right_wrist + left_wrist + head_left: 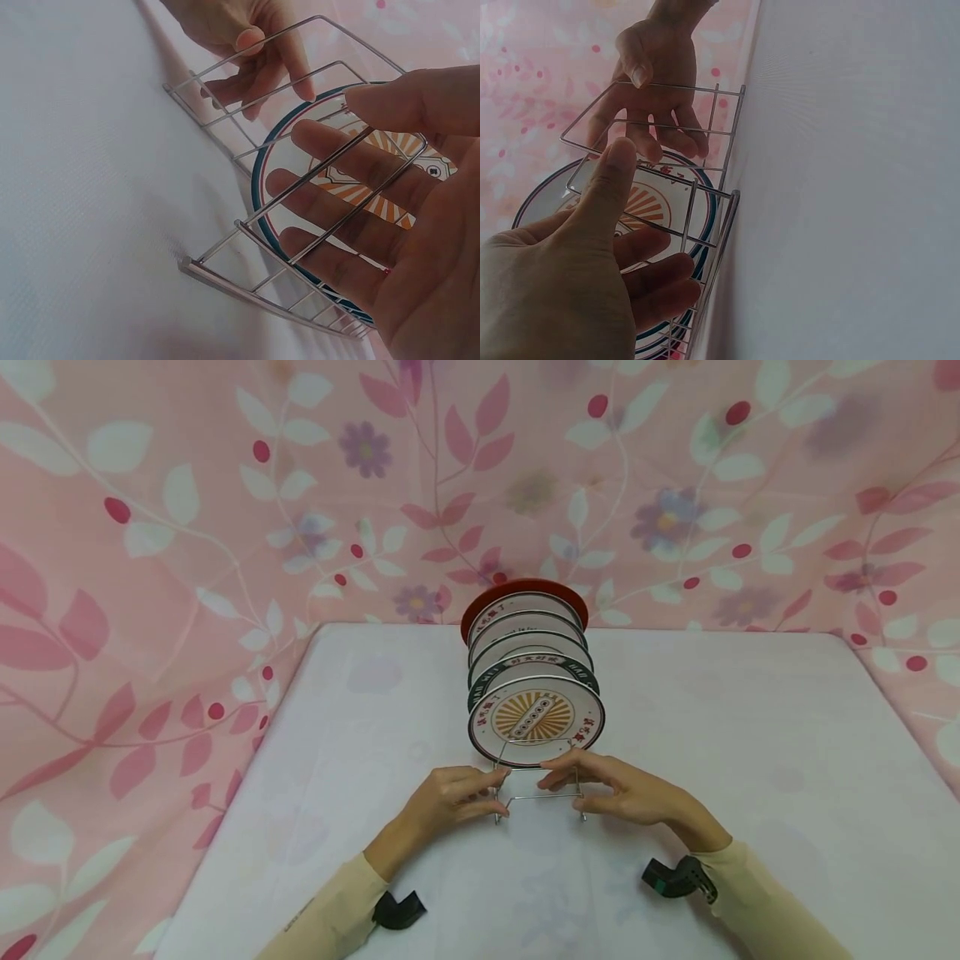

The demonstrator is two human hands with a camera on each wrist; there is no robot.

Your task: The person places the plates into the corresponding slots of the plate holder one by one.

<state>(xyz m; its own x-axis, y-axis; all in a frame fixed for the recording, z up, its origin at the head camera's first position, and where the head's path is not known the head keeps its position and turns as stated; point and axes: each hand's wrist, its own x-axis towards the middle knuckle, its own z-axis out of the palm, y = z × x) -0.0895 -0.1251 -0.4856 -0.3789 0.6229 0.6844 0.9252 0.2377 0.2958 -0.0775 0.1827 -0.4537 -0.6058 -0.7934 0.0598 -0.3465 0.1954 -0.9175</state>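
Note:
A silver wire dish rack (546,797) stands on the white cloth, its near end between my two hands. My left hand (457,795) is at the rack's left side; in the left wrist view its thumb lies over a wire with the fingers bent behind. My right hand (626,785) is at the right side, the thumb near the front wire and the fingers behind the wires, loosely around them. Several round plates stand on edge in the rack, one behind another. The front plate (498,714) has an orange sunburst and dark rim, close behind my fingers.
At the back of the row is a red-brown round piece (577,597). The white-covered table (750,743) extends to both sides, and a pink floral cloth (675,468) hangs behind it. Black wrist mounts (400,910) sit below my cuffs.

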